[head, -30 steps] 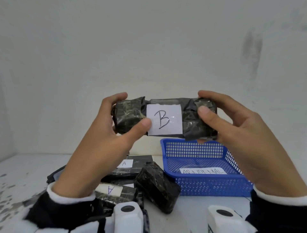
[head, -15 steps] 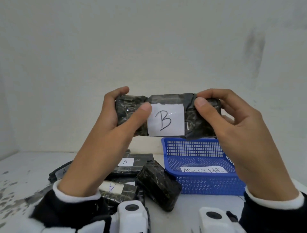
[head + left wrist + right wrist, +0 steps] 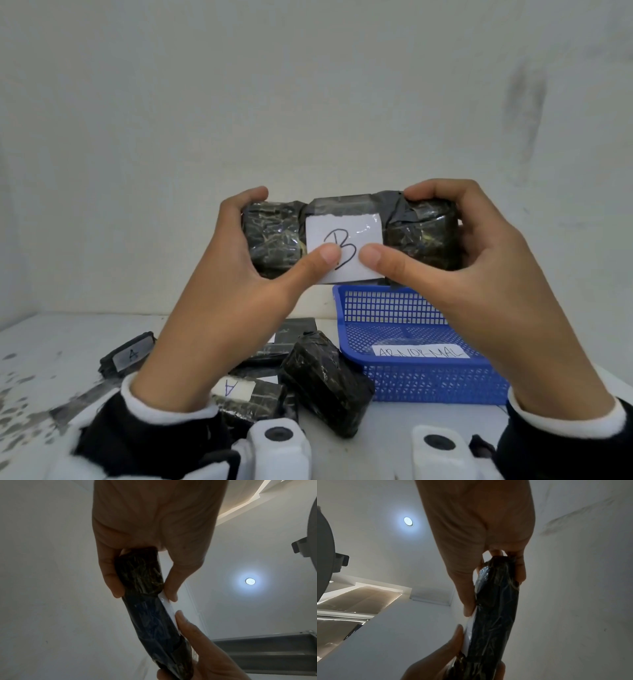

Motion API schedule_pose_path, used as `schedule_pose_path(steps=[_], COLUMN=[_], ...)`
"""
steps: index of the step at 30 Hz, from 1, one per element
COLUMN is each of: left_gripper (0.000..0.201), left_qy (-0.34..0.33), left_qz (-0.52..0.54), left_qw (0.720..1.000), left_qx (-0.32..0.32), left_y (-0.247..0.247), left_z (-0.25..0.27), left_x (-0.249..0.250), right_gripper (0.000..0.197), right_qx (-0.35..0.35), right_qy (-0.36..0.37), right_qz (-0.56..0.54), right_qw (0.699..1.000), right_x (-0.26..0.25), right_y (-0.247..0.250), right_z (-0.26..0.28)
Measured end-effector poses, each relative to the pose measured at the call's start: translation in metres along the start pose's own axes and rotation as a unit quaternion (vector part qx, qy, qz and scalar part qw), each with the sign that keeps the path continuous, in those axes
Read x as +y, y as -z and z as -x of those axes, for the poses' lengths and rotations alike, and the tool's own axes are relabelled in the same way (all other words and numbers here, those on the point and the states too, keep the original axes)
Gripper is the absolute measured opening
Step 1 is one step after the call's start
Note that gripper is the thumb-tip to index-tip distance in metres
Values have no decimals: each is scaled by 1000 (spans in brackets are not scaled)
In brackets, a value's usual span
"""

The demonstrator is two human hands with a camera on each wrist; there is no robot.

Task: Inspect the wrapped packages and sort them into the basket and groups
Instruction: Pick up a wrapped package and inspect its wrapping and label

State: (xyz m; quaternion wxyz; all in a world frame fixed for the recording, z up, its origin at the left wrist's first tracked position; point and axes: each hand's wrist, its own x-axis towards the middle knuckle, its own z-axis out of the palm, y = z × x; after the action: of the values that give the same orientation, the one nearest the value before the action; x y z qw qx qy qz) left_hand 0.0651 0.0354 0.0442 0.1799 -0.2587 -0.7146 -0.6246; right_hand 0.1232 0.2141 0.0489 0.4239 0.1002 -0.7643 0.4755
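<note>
Above the table [image 3: 51, 346], head view: a dark wrapped package [image 3: 349, 233] is held level in the air by both hands. The left hand [image 3: 219, 308] grips its left end, fingers curled behind and thumb pressed on the white label [image 3: 346, 240] marked "B"; the right hand [image 3: 479, 291] grips the right end, its thumb on the label's right edge. Below lies a blue basket [image 3: 411, 383] with a paper strip reading "ABNORMAL", and left of it a loose pile of dark packages [image 3: 322, 377], two showing labels marked "A".

Left wrist view: the left hand [image 3: 152, 534] pinches the package [image 3: 149, 608] end between fingers and thumb; the right hand [image 3: 205, 655] holds the far end. A ceiling lamp [image 3: 250, 581] glows beyond.

Right wrist view: the right hand [image 3: 479, 534] clasps the package [image 3: 494, 615] end, thumb on the label edge; the left hand [image 3: 440, 660] holds the other end.
</note>
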Motion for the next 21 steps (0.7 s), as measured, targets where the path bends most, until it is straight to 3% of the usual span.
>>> schedule_pose_path(steps=[7, 10, 13, 16, 19, 21], left_gripper=[91, 77, 66, 64, 63, 53], left_qy=[-18, -32, -59, -56, -32, -22], left_qz=[1, -14, -14, -6, 69, 114], left_qw=[999, 999, 997, 998, 997, 993], left_qx=[32, 37, 47, 26, -8, 10], left_y=[-2, -2, -2, -2, -2, -1], left_z=[-1, -2, -2, -2, -1, -3], left_x=[-3, -4, -4, -3, -2, -3], right_gripper=[44, 42, 56, 43, 43, 38], right_qx=[52, 77, 53, 41, 55, 55], right_qy=[19, 22, 4, -6, -28, -35], right_qz=[-15, -20, -7, 1, -16, -28], right_qw=[998, 997, 999, 999, 998, 997], right_x=[-1, 3, 4, 10, 11, 8], right_y=[-4, -4, -4, -4, -1, 2], right_z=[1, 0, -2, -4, -6, -6])
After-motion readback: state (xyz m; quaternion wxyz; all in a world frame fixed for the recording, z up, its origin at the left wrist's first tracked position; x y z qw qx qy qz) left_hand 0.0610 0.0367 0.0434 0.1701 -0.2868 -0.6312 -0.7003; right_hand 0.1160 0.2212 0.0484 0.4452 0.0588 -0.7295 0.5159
